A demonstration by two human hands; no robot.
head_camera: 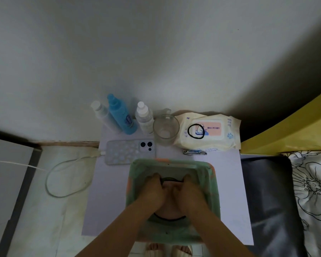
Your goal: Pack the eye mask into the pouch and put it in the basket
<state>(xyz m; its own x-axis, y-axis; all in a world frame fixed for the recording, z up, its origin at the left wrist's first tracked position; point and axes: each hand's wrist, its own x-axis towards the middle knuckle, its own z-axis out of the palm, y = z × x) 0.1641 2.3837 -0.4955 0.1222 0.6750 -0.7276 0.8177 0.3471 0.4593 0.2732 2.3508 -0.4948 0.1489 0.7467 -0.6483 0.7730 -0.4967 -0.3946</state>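
A green and orange basket point(209, 184) stands at the front of a small white table. Both my hands are down inside it, side by side. My left hand point(153, 190) and my right hand point(188, 191) are closed on a round pinkish pouch point(168, 213) with a dark rim, holding it low in the basket. Only the pouch's near edge and a bit of its far rim show past my fingers. The eye mask is not visible; whether it is inside the pouch I cannot tell.
Behind the basket lie a phone point(130, 152) with a charging cable, nail clippers point(195, 152), a glass point(166, 129), three bottles point(121, 115) and a wipes pack point(208, 131) with a black hair tie on it. A dark cushion point(267, 197) lies right of the table.
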